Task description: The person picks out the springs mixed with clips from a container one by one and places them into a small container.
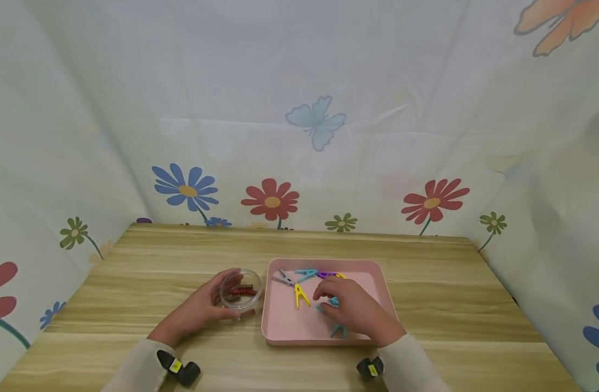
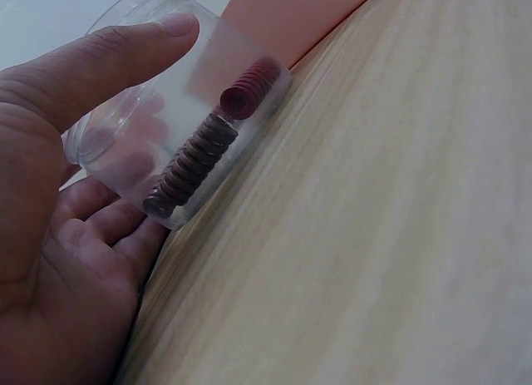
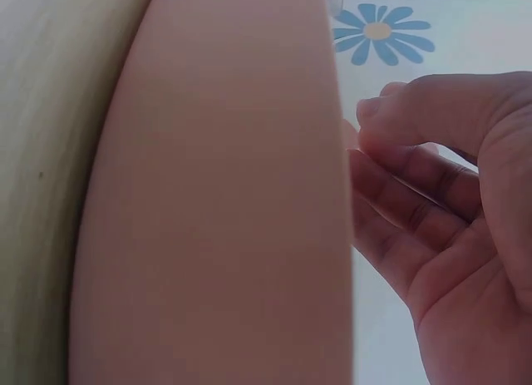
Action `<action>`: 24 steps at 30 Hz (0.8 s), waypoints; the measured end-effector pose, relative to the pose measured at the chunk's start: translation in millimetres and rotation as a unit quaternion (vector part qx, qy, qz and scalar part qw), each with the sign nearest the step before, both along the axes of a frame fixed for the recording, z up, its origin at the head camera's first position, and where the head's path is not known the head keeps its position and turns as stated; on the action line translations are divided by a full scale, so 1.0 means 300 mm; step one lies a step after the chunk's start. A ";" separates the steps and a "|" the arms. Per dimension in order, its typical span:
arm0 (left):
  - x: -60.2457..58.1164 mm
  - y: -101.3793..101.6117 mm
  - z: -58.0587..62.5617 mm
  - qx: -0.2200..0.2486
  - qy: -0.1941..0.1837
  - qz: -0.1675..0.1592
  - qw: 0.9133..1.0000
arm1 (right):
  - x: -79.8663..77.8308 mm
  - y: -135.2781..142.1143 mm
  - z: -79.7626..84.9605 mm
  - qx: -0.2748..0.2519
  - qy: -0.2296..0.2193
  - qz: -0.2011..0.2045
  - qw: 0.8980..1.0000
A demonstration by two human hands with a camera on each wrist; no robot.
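Observation:
A clear plastic jar [image 1: 241, 288] stands on the table left of the pink tray, and my left hand [image 1: 206, 301] holds it, thumb on the near side and fingers around the far side. Inside lie a red coil spring [image 2: 249, 90] and brown coil springs [image 2: 193, 167]. My right hand [image 1: 350, 304] is over the tray, fingers bent, thumb and index finger apart. Teal clothespins [image 1: 339, 330] lie below and beside it, partly hidden by the hand. In the right wrist view the tray wall covers the fingertips of the right hand [image 3: 449, 210].
The pink tray [image 1: 286, 329] also holds a yellow clothespin [image 1: 300, 295], a grey clothespin [image 1: 283, 278], a teal clothespin [image 1: 307, 273] and a purple clothespin [image 1: 326, 274]. Its raised rim borders the jar's right side. A flowered curtain [image 1: 230, 147] hangs behind the wooden table [image 1: 181, 253].

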State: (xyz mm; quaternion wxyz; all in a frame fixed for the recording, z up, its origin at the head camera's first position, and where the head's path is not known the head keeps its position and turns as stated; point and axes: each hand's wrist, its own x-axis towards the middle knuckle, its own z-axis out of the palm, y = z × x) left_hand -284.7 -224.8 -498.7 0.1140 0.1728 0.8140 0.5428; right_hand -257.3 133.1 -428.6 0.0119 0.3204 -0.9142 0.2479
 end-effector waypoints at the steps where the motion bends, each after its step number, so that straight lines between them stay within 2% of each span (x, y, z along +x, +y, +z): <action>1: -0.001 -0.001 0.000 -0.001 0.001 0.000 1.000 | -0.001 0.002 0.000 0.003 0.000 0.001 1.000; 15: -0.006 -0.002 -0.005 0.000 -0.002 0.000 1.000 | -0.001 0.053 -0.022 0.022 0.003 -0.004 1.000; 24: -0.003 0.004 0.003 -0.008 -0.038 0.027 0.999 | 0.005 0.086 -0.028 0.044 -0.002 -0.011 0.999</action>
